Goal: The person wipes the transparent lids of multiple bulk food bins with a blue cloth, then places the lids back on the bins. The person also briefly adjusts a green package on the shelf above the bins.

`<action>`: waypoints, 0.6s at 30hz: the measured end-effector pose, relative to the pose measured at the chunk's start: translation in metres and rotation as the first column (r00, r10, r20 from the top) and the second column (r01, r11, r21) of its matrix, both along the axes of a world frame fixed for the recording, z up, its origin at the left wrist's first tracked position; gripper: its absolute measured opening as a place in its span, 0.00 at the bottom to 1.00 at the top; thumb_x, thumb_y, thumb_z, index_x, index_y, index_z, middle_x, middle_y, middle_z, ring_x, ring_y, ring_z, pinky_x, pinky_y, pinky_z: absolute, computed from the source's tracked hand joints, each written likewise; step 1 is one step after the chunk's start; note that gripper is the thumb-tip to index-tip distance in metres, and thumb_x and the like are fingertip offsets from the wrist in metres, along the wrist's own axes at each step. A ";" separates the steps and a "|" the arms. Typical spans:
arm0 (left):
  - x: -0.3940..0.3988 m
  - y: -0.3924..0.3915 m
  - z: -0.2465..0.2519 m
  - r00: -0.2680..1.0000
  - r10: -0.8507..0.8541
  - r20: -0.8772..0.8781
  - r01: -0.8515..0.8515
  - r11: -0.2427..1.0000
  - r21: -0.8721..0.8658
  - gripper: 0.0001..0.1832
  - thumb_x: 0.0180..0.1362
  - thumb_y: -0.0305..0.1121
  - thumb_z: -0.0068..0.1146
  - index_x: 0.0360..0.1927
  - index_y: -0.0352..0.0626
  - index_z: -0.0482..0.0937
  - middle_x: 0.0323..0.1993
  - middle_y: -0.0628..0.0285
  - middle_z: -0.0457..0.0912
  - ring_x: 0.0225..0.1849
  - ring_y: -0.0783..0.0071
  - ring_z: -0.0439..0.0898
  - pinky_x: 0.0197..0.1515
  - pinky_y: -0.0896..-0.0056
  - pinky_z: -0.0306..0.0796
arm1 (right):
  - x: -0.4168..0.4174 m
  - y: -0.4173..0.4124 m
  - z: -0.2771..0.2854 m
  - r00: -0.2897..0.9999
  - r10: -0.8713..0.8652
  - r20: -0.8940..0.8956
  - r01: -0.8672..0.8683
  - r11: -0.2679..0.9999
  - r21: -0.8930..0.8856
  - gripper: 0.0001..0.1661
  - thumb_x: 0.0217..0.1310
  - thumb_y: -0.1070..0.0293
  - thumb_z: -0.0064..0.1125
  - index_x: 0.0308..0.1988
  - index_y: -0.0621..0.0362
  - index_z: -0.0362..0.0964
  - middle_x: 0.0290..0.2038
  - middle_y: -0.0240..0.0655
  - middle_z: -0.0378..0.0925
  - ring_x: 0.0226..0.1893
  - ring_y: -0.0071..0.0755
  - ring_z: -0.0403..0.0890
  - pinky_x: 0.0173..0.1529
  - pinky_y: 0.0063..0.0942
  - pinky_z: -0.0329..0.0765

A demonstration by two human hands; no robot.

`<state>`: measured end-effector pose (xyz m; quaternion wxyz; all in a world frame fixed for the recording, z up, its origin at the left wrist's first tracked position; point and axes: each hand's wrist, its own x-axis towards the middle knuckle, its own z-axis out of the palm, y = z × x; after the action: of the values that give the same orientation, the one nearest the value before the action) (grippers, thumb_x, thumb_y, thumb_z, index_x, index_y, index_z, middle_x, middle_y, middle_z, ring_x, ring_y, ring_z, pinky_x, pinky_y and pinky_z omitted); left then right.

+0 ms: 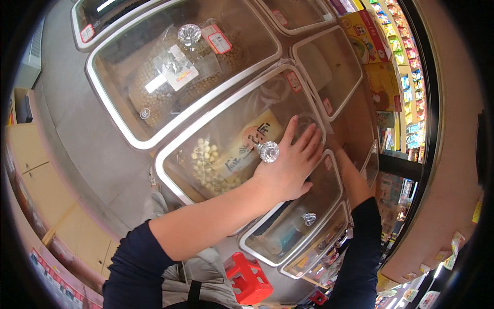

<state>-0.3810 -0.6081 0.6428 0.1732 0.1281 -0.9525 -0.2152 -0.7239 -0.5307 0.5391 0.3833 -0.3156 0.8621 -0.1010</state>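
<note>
My left hand [289,162] lies flat with its fingers apart on a clear glass lid [239,104] with a white rim, next to its faceted crystal knob [268,151]. Beneath that lid are pale round pieces [206,154] in plastic and a yellow sheet with writing [251,143]. My right forearm [353,177] reaches down past the far edge of the lids. The right hand itself is hidden behind the lids, so what it touches does not show.
Another lidded bin [185,73] holds bagged beige pellets. Smaller lids [328,73] [297,216] lie alongside. A red plastic stool [249,279] stands on the floor near my legs. Colourful boxes [364,36] and packets on shelves [399,46] line the right. Wooden cabinets [46,174] stand left.
</note>
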 end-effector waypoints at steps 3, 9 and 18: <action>-0.001 0.001 0.000 0.999 -0.013 -0.030 0.014 1.000 0.015 0.41 0.51 0.57 0.57 0.65 0.41 0.66 0.67 0.51 0.64 0.72 0.59 0.57 0.72 0.36 0.39 | -0.011 0.005 -0.006 0.936 0.228 -0.267 -0.190 0.968 0.161 0.19 0.66 0.61 0.51 0.52 0.59 0.71 0.49 0.38 0.75 0.48 0.38 0.75 0.53 0.36 0.72; -0.001 0.002 -0.007 0.999 -0.009 -0.053 0.010 1.000 0.028 0.40 0.52 0.56 0.57 0.64 0.41 0.67 0.67 0.50 0.64 0.72 0.58 0.56 0.72 0.34 0.39 | -0.109 0.016 -0.043 0.629 0.512 -0.584 -0.304 0.854 0.421 0.19 0.66 0.59 0.50 0.51 0.60 0.71 0.47 0.35 0.76 0.47 0.35 0.76 0.51 0.34 0.74; -0.003 0.004 -0.007 0.998 0.010 -0.054 -0.009 1.000 0.028 0.40 0.51 0.57 0.56 0.64 0.42 0.68 0.66 0.51 0.65 0.72 0.59 0.57 0.72 0.36 0.39 | -0.169 0.089 -0.038 0.673 0.624 -0.397 -0.414 0.763 0.497 0.19 0.66 0.58 0.48 0.49 0.61 0.72 0.45 0.32 0.78 0.45 0.32 0.77 0.49 0.32 0.75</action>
<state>-0.3842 -0.6044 0.6360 0.1981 0.1290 -0.9438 -0.2308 -0.8928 -0.4420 0.5010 0.1884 -0.4894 0.8075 0.2701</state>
